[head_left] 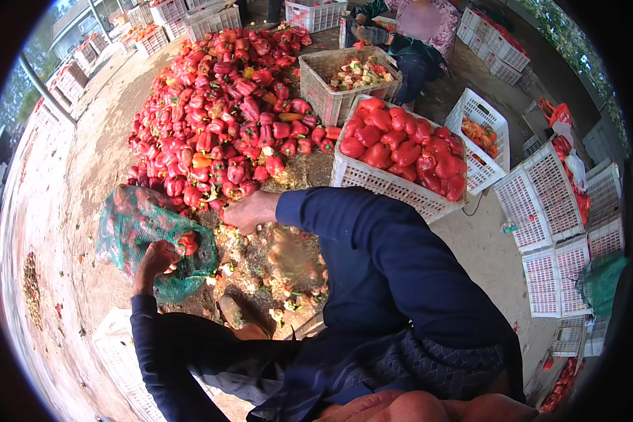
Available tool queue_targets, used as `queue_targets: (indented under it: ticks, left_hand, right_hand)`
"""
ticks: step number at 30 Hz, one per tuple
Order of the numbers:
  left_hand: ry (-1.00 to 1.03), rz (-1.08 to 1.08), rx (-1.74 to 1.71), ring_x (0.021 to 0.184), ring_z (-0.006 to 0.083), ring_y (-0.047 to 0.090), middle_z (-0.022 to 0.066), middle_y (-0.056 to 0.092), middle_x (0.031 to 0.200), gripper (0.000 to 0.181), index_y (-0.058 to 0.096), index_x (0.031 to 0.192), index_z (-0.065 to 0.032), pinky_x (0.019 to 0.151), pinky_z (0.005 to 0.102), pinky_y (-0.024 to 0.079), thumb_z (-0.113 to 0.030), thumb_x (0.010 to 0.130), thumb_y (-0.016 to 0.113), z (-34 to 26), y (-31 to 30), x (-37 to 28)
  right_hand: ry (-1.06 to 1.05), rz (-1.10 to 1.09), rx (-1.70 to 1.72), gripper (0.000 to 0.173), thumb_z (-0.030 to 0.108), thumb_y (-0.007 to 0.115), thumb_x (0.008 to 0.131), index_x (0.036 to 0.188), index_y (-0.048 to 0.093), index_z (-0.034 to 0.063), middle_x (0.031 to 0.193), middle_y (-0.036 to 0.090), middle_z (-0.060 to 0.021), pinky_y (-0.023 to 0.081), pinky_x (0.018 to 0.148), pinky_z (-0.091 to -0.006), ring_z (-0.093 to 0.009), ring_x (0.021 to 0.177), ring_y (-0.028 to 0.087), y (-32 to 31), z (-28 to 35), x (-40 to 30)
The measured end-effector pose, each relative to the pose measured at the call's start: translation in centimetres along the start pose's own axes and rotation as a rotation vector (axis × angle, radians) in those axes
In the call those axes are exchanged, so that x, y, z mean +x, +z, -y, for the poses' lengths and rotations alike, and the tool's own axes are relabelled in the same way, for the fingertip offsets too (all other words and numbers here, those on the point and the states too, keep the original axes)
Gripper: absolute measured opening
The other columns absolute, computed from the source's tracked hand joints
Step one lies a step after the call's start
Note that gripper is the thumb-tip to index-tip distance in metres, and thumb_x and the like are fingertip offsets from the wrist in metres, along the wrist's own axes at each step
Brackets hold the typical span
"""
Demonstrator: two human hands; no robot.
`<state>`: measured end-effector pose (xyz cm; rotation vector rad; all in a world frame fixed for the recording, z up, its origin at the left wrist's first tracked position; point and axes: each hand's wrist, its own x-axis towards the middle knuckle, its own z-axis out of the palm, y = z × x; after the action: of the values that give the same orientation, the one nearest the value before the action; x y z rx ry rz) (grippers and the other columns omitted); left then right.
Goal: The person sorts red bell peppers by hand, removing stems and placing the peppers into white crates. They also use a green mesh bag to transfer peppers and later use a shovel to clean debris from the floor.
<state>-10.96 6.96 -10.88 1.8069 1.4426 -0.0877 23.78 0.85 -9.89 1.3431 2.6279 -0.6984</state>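
My left hand (161, 258) is over the opening of a green mesh sack (147, 213), beside a red pepper (188, 243) at the sack's mouth. Its fingers are bent, and whether they grip the mesh is not clear. At the near edge of a large heap of red bell peppers (216, 105), my right hand (250, 211) reaches down, palm hidden, with a bit of red pepper showing by its fingertips. More peppers show through the sack's mesh. Seeds and cut pepper cores (290, 305) lie on the ground between my hands and my foot.
A white crate of cored red peppers (385, 182) stands right of the heap, with a crate of cores (322, 95) behind it. A smaller white crate (469, 111) holds orange-red pieces. Another person (422, 47) sits at the back. Stacked crates (543, 195) line the right side.
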Motion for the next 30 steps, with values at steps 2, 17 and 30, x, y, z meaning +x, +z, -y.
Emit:
queue_targets:
  ticks: [2, 17, 30]
  left_hand:
    - [0.001, 0.009, -0.011, 0.073, 0.0252, 0.075, 0.0211, 0.074, 0.094, 0.042, 0.058, 0.122, 0.0113, 0.058, 0.0356, 0.06, -0.008, 0.089, 0.074, 0.2, 0.0, 0.2]
    - [0.008, 0.004, -0.022, 0.073, 0.0259, 0.075, 0.0218, 0.073, 0.095, 0.041, 0.058, 0.121, 0.0121, 0.059, 0.0366, 0.061, -0.007, 0.089, 0.075, -0.1, 0.0, 0.2]
    - [0.021, -0.042, -0.012, 0.075, 0.0229, 0.074, 0.0141, 0.073, 0.09, 0.035, 0.063, 0.117, 0.0054, 0.062, 0.035, 0.061, -0.014, 0.09, 0.074, -0.1, 0.0, -0.6]
  right_hand:
    - [-0.012, -0.045, -0.006, 0.036, 0.007, 0.062, 0.074, 0.109, 0.068, -0.0017, 0.117, 0.07, -0.0194, 0.06, 0.078, -0.0505, -0.032, 0.109, 0.07, 0.5, -0.2, 0.2]
    - [0.028, 0.013, 0.002, 0.033, 0.006, 0.061, 0.074, 0.105, 0.069, -0.0046, 0.114, 0.072, -0.021, 0.06, 0.078, -0.0502, -0.033, 0.105, 0.071, -0.5, 0.6, -0.6]
    - [-0.028, 0.018, -0.039, 0.027, 0.005, 0.055, 0.085, 0.108, 0.065, -0.0041, 0.115, 0.068, -0.023, 0.055, 0.088, -0.05, -0.039, 0.11, 0.067, -0.2, -0.1, -0.3]
